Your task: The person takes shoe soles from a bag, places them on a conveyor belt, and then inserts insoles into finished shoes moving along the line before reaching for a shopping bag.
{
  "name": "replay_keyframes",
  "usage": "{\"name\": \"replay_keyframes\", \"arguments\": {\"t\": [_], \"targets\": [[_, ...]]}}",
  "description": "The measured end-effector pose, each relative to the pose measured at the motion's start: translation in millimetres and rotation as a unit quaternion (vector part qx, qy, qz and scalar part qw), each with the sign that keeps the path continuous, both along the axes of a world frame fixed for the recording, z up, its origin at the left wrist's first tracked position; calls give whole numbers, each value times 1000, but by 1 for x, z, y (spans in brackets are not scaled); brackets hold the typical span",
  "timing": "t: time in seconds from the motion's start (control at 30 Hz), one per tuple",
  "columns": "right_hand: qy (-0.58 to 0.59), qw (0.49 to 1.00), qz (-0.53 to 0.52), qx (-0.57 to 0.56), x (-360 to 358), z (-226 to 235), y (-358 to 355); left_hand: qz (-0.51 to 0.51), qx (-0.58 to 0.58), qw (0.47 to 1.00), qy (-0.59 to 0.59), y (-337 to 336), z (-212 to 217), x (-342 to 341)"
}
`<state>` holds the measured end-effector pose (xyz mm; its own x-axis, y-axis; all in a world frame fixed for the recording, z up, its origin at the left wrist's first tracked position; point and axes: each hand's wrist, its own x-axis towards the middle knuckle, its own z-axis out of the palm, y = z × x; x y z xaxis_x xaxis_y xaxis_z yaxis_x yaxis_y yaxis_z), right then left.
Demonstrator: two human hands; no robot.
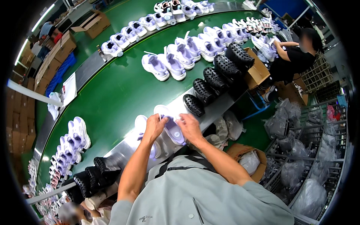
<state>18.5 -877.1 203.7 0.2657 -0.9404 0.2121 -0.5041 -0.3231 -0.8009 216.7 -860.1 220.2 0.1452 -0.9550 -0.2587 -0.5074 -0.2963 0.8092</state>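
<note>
Right in front of me a white and lavender sneaker [173,132] lies at the bench's edge, its toe pointing away. My left hand [153,127] pinches its upper at the left side, thumb and fingers closed. My right hand [190,128] is curled at the opposite side, fingertips against the upper and slightly blurred. A second sneaker [141,123] of the same colours sits just left, partly covered by my left hand and forearm. Black, perforated, shoe-shaped forms [193,105] stand in a row beyond my right hand.
Paired sneakers [174,65] line the green conveyor [112,90], with more [77,133] at left. Black blocky pieces [90,178] sit on the metal ledge at lower left. A co-worker [296,56] handles shoes at far right, near a carton [257,69]. A wire rack [318,153] holds plastic-wrapped items.
</note>
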Motion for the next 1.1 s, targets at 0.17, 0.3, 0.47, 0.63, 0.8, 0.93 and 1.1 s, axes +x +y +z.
{"name": "replay_keyframes", "arguments": {"t": [0.17, 0.3, 0.47, 0.63, 0.8, 0.93, 1.1], "targets": [[110, 979, -149, -85, -66, 78, -35, 27, -47, 999, -6, 2, -5, -10], [227, 957, -138, -119, -82, 81, -64, 32, -42, 998, 25, -6, -8, -15], [301, 939, -111, -127, -74, 82, -79, 46, -29, 997, 56, -6, -18, -11], [387, 911, -99, -103, -76, 65, -89, 40, -31, 996, 67, -7, -11, -11], [395, 907, -95, -114, -76, 62, -93, 41, -23, 995, 83, -8, -11, -10], [402, 906, -83, -101, -79, 62, -97, 37, -36, 995, 85, -9, -18, -10], [347, 918, -119, -147, -84, 82, -91, 40, -10, 996, 85, -10, -25, -8]]}}
